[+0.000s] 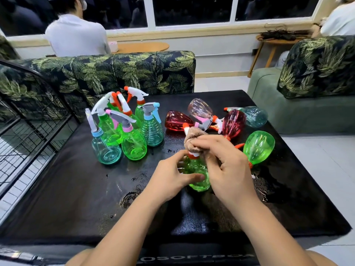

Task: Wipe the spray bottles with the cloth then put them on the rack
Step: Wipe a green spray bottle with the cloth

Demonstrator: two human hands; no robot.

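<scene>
Black wire rack (28, 120), far left, stands just beside the desk (76, 189), whose dark surface carries scattered water drops. Left of centre, a cluster of upright spray bottles (123, 131), green and pale blue with white, pink and orange trigger heads, stands packed together on the desk, several touching. Centre: the left hand (172, 177) grips the body of a green spray bottle (199, 179), with fingers (179, 157) and thumb curled round it. The bottle is held roughly upright over the middle of the desk, and whether its base touches the surface cannot be told. A brown cloth (194, 139) is bunched over this bottle's spray head, leaving only the orange collar showing. The right hand (228, 166) clutches the cloth from the right, its fingers closed round the fabric. Right: five toppled bottles (233, 122), two red, one clear pink, one pale blue and one green, lie on their sides on the desk behind and beside the hands.
</scene>
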